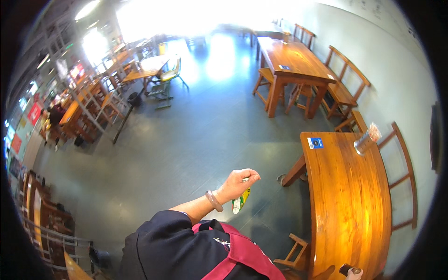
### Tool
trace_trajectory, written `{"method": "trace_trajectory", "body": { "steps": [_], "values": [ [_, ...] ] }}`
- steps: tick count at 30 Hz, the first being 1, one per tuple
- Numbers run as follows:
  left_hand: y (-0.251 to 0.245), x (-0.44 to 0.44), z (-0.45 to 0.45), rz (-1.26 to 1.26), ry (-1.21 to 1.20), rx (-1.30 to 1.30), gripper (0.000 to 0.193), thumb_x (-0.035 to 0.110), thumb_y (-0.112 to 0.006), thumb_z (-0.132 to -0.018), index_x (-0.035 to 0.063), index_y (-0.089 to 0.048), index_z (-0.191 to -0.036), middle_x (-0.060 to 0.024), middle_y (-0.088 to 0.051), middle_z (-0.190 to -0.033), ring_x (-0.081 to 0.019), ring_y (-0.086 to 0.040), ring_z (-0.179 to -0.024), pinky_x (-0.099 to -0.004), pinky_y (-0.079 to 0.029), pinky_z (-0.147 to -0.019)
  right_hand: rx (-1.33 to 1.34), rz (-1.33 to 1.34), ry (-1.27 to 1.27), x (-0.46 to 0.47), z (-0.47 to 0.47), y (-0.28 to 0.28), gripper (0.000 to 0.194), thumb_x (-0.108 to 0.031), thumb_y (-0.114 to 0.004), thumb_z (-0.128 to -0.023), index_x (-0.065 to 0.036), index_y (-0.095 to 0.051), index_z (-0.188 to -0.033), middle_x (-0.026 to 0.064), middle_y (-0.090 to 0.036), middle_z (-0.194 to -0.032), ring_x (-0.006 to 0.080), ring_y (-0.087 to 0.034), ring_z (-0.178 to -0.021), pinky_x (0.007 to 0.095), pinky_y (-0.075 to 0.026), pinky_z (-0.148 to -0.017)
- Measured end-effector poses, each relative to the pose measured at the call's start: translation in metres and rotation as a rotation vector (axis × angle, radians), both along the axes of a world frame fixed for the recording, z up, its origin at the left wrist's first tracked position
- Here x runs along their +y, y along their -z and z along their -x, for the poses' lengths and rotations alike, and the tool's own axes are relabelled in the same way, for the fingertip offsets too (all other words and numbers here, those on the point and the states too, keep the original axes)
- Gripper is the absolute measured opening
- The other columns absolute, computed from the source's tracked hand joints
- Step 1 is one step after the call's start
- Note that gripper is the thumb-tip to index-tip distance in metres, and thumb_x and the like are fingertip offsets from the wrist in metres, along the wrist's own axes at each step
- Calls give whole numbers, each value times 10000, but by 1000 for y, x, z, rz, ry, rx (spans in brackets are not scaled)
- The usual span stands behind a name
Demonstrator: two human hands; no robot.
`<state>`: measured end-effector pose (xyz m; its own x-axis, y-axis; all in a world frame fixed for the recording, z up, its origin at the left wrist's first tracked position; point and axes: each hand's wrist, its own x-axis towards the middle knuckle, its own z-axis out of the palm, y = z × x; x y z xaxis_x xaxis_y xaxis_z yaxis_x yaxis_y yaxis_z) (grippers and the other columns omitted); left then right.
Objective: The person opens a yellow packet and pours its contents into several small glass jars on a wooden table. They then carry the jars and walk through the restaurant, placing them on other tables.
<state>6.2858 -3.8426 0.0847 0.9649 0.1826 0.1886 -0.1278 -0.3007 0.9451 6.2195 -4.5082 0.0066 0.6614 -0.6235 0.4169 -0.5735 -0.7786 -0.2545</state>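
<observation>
My left hand [238, 185], with a bangle on its wrist, is closed around the top of a green and yellow plastic packet [241, 202] that hangs in front of my red apron [245, 245]. Low at the right, my right hand [355, 274] is partly cut off by the picture's edge. Its fingers are at a dark cylindrical container [345, 269] over the near wooden table [346, 210]. The container leans, and its open-looking end lies by the fingers; its contents cannot be made out.
A metal holder [362, 142] with wrapped items and a blue printed card [315, 142] are on the near table. A wooden stool [292, 250] stands beside it. Another wooden table [297, 59] with benches stands ahead at the right. People sit far left.
</observation>
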Motion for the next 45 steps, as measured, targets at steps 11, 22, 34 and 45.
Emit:
{"method": "trace_trajectory", "body": {
  "steps": [11, 22, 34, 45],
  "values": [
    [-5, -46, -38, -65, -228, 42, 212, 212, -572, -925, 22, -662, -945, -62, -679, -833, -114, -606, -769, -278, -490, -720, 337, 331, -245, -158, -200, 99, 445, -388, -748, -680, -16, -682, -916, 175, -656, -964, 331, -639, -858, 422, -531, -722],
    [-15, 9, -112, -95, -225, 51, 197, 206, -577, -928, 28, -660, -941, -50, -659, -782, -96, -583, -726, -261, -480, -675, 179, 534, -266, -203, -246, 221, 579, -506, -730, -640, -115, -628, -1054, 195, -472, -1167, 385, -485, -1016, 476, -438, -808],
    [-15, 47, -211, -32, -344, -19, 191, 184, -575, -925, 16, -663, -943, -49, -674, -823, -97, -593, -762, -261, -485, -707, -8, 335, -393, -54, -375, 196, 753, -589, -591, -761, -126, -462, -1341, 216, -318, -1432, 450, -385, -1202, 534, -346, -1007],
    [8, 132, -247, 41, -536, 8, 192, 174, -584, -917, 1, -667, -922, -57, -676, -842, -94, -589, -785, -262, -480, -722, -229, 78, -780, 125, -511, 88, 762, -599, -512, -833, -100, -392, -1396, 212, -416, -1383, 458, -504, -1100, 560, -400, -958]
  ]
}}
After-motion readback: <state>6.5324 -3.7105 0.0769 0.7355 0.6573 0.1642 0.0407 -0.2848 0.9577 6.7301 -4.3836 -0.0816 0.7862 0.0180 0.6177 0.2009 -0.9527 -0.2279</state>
